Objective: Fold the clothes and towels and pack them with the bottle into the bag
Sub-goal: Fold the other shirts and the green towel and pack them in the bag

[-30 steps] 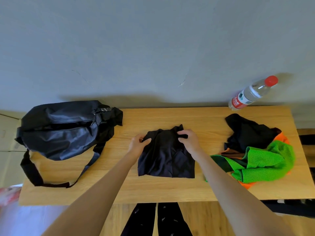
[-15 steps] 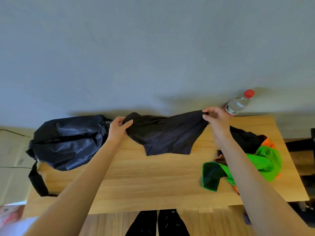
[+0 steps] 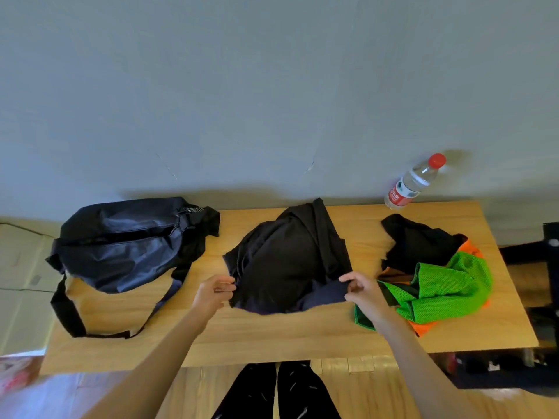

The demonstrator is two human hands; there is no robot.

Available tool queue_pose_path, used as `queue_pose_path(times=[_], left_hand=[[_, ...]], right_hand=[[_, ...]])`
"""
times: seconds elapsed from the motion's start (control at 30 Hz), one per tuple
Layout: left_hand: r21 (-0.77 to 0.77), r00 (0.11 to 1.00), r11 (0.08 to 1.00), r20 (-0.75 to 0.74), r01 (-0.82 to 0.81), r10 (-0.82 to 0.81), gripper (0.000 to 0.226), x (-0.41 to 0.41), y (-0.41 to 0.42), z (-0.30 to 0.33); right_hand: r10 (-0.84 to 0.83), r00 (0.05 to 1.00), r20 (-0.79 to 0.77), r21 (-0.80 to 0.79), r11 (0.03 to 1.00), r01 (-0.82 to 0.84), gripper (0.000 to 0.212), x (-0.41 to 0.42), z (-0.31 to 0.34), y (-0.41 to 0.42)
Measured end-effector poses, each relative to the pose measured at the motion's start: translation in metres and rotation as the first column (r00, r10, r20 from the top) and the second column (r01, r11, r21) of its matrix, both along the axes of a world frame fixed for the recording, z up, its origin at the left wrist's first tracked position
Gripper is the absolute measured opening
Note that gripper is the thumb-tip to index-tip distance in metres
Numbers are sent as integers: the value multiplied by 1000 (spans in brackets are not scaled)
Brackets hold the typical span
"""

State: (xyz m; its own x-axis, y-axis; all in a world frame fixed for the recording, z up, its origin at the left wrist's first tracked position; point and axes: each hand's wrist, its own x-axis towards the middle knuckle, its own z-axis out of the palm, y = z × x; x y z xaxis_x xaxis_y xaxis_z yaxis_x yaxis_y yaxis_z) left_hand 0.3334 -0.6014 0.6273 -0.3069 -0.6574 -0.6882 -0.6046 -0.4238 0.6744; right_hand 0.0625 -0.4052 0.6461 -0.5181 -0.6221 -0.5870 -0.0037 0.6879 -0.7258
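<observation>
A black garment [image 3: 287,258] lies spread and rumpled in the middle of the wooden table [image 3: 272,337]. My left hand [image 3: 213,293] pinches its near left corner and my right hand [image 3: 361,290] pinches its near right corner. A black bag [image 3: 127,243] with a long strap lies at the table's left, its zip closed. At the right sits a pile: another black garment [image 3: 420,243], a green mesh towel [image 3: 447,285] and orange cloth [image 3: 423,326] beneath. A clear water bottle [image 3: 414,182] with a red cap stands at the back right against the wall.
A grey wall rises right behind the table. Cardboard lies on the floor at the left. A dark stand is at the right edge. My legs in black trousers show below the table's front edge.
The black garment was lifted and stretched wide in the air between both hands, then brought back down; now it lies spread on the table with my hands at its near corners.
</observation>
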Motion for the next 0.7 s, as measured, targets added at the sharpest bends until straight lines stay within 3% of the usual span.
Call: queue_pose_path(times=[0.13, 0.27, 0.37, 0.53, 0.7], left_hand=[[-47, 999, 999, 47, -19, 21, 17, 7, 8, -8], [-110, 997, 994, 69, 27, -19, 20, -10, -12, -8], [-174, 993, 982, 111, 68, -49, 24, -32, -30, -9], [-248, 958, 943, 235, 221, -163, 49, -60, -55, -29], [-202, 899, 909, 333, 364, -286, 51, -71, -56, -42]], right_hand=[[70, 997, -33, 123, 990, -65, 27, 5, -26, 10], [-34, 994, -102, 85, 995, 42, 24, -6, -26, -11], [-21, 985, -174, 64, 997, 33, 21, -21, -27, -40], [26, 960, -280, 88, 996, -1, 34, -39, -40, -85], [175, 929, -325, 202, 973, -112, 29, -38, -60, -101]])
